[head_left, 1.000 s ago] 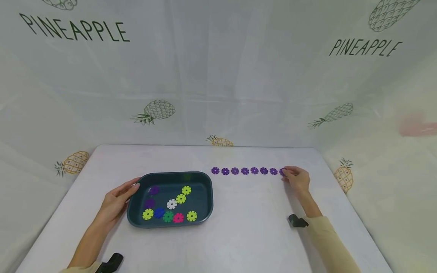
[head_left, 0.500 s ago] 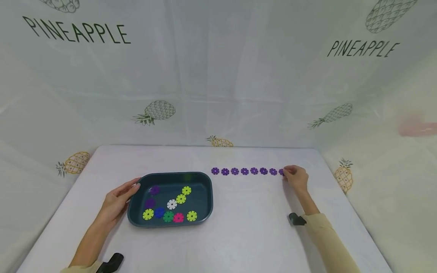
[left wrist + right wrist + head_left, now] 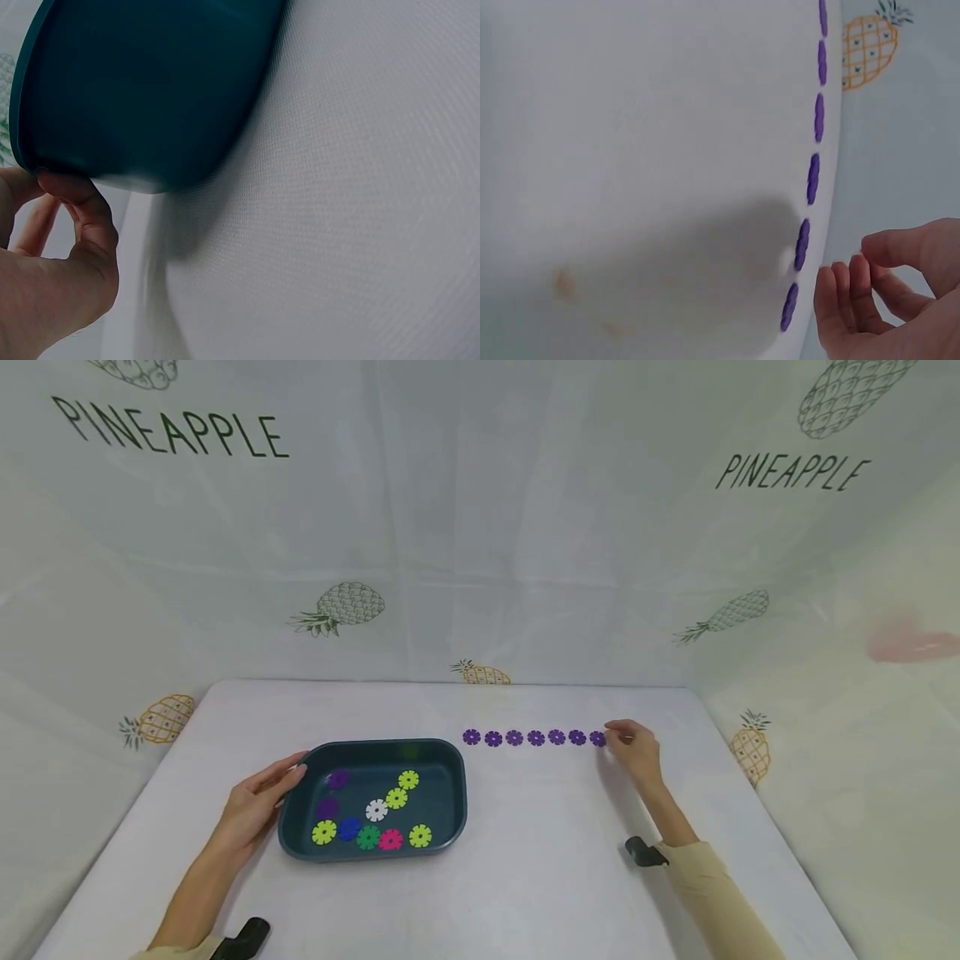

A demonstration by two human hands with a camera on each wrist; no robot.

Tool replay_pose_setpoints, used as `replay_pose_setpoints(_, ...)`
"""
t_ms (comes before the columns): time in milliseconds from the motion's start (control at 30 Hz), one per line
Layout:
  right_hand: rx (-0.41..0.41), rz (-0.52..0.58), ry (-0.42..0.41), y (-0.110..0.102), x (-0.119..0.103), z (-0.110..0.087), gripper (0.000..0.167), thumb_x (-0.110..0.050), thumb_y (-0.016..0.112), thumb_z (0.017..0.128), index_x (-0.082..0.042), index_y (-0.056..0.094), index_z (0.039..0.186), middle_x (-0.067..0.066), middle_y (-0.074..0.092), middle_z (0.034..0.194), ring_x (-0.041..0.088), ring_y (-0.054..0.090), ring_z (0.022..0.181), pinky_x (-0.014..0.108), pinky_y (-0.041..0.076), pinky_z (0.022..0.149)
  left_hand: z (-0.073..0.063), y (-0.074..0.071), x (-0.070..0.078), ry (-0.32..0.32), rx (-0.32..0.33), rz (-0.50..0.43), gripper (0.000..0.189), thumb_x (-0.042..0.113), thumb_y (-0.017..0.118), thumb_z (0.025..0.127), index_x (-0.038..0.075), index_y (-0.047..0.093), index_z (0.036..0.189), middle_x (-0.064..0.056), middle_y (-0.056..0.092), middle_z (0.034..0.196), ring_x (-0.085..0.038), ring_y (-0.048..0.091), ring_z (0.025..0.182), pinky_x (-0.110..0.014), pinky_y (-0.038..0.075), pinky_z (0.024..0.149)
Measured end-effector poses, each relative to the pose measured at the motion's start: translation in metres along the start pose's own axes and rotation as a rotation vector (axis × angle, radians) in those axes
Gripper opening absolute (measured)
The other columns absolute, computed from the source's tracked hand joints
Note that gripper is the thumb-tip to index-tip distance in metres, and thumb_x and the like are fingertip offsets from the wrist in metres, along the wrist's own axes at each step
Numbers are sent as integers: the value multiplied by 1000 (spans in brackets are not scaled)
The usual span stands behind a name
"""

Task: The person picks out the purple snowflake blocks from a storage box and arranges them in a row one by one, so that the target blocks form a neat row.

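Note:
A dark teal tray [image 3: 442, 789] lies left of centre on the white table, and my left hand [image 3: 251, 810] grips its left end. In the left wrist view, the fingers of the left hand [image 3: 67, 277] bend at the rim of the tray [image 3: 150, 82]. Notched plastic flower discs [image 3: 536, 738] in purple form a straight row to the tray's right. My right hand [image 3: 636, 752] hovers at the row's right end, covering part of it. In the right wrist view the right hand [image 3: 892, 292] has loosely bent fingers and nothing visible between them, beside the purple discs [image 3: 813, 180].
Inside the tray lie a white disc [image 3: 377, 810], a green disc [image 3: 368, 837], a pink disc [image 3: 391, 839], a blue disc [image 3: 349, 828], two purple ones and several yellow ones. A pineapple-print curtain [image 3: 480, 527] hangs behind the table [image 3: 525, 893].
My right hand has shifted left from the last purple disc, which showed at its fingertips before and is now out of sight in the head view. The left hand and tray stay put.

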State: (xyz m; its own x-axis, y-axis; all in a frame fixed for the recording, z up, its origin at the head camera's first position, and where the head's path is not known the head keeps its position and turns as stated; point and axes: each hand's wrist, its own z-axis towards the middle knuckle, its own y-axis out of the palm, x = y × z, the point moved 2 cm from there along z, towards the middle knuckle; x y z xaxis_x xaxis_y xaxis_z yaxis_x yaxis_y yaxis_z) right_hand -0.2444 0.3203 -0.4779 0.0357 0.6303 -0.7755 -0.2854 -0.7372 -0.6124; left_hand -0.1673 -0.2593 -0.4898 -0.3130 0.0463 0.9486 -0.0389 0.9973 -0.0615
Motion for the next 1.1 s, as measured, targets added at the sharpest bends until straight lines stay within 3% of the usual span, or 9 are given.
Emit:
replay_pose_setpoints(133,-22,-10,2,7,-10,-3,23,-10,62,101,4,70,118,21,70,110,34,65,105,23,48,79,0,2,-2,-12,0,-3,54,46,70,97,27,60,146,31,63,113,5,56,108,-15,49,85)
replay_pose_setpoints(267,-36,12,-48,15,-24,-7,22,-9,62,101,5,70,117,21,70,111,35,66,104,30,51,84,1,1,-1,-16,0,-14,54,45,70,97,27,60,146,31,64,112,5,57,107,-15,50,85)
replay_pose_setpoints(567,-78,72,-131,36,-53,-12,21,-8,64,100,4,71,116,16,70,103,26,65,96,19,49,80,1,0,-1,-7,-5,-60,48,40,71,98,27,63,143,29,66,111,5,59,104,-15,51,83)
replay_pose_setpoints(933,-144,169,-133,63,-88,-17,20,-8,64,101,2,70,118,15,69,108,28,65,104,40,53,98,2,1,-1,-12,-4,-68,43,39,71,98,31,65,140,29,66,111,6,60,104,-15,51,83)
replay_pose_setpoints(1100,-171,233,-134,76,-106,-22,20,-8,65,101,2,70,118,14,69,107,27,65,105,41,53,99,1,1,-2,-17,-4,-75,42,39,71,98,32,66,139,29,67,110,6,60,103,-15,51,83)
